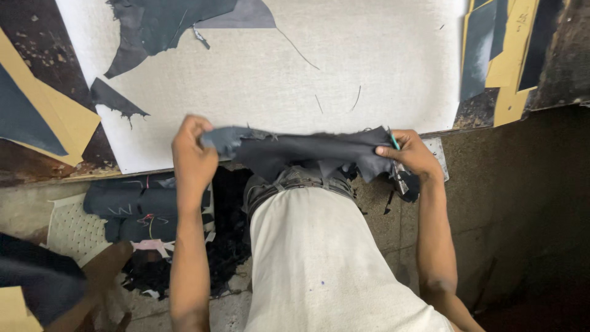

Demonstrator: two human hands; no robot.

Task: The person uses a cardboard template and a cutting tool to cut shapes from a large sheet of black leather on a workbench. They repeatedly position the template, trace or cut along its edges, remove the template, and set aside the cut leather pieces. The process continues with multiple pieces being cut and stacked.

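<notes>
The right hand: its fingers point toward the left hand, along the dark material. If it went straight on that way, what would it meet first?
Probably the bunched dark leather piece that the right hand already grips; beyond it, the left hand. Depth is hard to judge.

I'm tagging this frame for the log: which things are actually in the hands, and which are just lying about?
In hand:
- dark grey ragged piece of leather-like sheet, stretched between left hand and right hand
- thin teal-tipped tool in the right hand

Lying about:
- white cutting board
- dark offcuts on the board
- tan card patterns
- rolled dark sheets on the floor
</notes>
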